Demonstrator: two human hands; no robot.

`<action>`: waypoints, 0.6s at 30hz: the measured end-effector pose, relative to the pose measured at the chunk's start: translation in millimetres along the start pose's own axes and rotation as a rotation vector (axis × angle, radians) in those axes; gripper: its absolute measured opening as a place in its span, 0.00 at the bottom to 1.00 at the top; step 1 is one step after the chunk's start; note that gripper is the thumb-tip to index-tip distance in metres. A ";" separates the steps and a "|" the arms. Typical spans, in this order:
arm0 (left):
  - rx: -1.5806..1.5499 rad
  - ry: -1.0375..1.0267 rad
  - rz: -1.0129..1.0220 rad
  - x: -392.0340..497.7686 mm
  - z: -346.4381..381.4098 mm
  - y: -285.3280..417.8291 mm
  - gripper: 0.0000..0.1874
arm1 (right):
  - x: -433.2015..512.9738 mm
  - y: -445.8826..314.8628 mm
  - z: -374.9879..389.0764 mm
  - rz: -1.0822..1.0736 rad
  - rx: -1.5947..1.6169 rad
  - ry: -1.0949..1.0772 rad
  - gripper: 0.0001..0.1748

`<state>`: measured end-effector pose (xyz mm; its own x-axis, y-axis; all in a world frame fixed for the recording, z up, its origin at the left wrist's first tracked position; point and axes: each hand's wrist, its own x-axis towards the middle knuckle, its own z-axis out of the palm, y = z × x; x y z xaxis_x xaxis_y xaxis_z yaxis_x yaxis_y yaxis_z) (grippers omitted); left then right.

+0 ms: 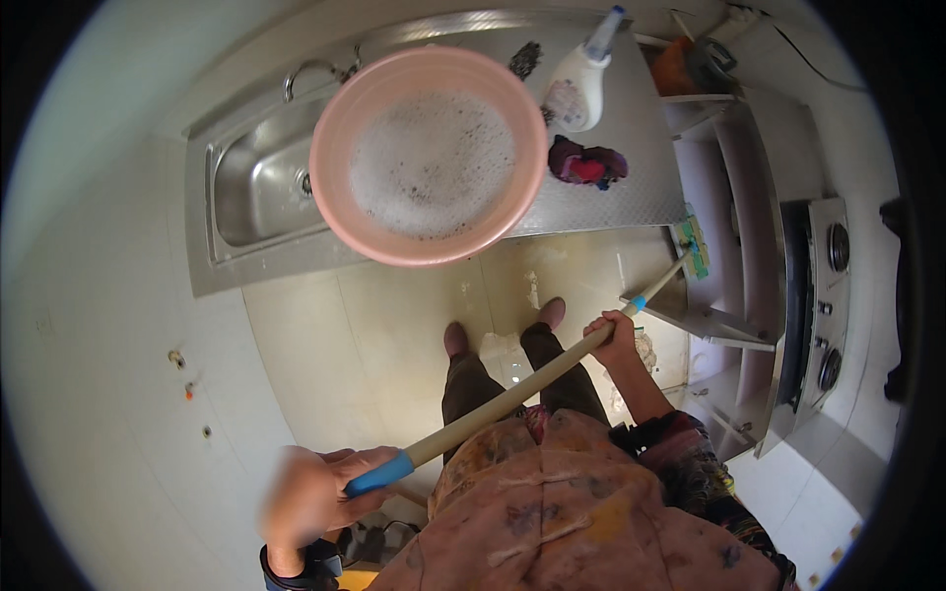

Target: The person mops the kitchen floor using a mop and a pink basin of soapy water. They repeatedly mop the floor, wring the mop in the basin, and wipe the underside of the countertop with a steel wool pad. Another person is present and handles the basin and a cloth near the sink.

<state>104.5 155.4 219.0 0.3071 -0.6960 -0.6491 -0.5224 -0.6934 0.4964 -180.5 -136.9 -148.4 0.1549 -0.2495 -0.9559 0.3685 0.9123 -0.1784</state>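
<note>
A long-handled mop [510, 399] runs diagonally across my body, from lower left to upper right. My left hand [325, 487] is closed around its blue end grip, and part of that hand is blurred. Farther along the pale pole, near a blue collar, my right hand [612, 338] grips it. The green and yellow mop head [693, 244] rests against the lower part of an open cabinet at the right. A pink plastic basin [429, 251] of foamy water stands on the steel counter in front of me, partly over the sink.
Beside the basin are a white spray bottle [584, 89], a dark scouring pad [525, 59] and a crumpled purple and red cloth [588, 164]. A steel sink [259, 185] lies left. An open cabinet door [702, 325] juts out near the pole; a stove [828, 295] stands right. The floor [384, 332] looks wet.
</note>
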 end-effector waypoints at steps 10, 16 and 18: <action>0.011 -0.002 0.238 70.1 51.8 4.4 0.23 | 51.8 -63.6 -45.0 -0.158 0.010 0.113 0.09; -0.008 -0.013 0.468 137.6 88.7 50.4 0.20 | 81.1 -131.1 -65.8 -0.272 0.073 -0.022 0.03; -0.026 0.055 0.554 171.6 119.9 74.8 0.19 | 84.1 -140.6 -71.4 -0.333 0.093 -0.010 0.07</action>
<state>22.7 6.5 75.6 0.0332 -0.9660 -0.2565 -0.5977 -0.2249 0.7695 -284.8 -263.0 -220.4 0.0206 -0.5323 -0.8463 0.4822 0.7468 -0.4579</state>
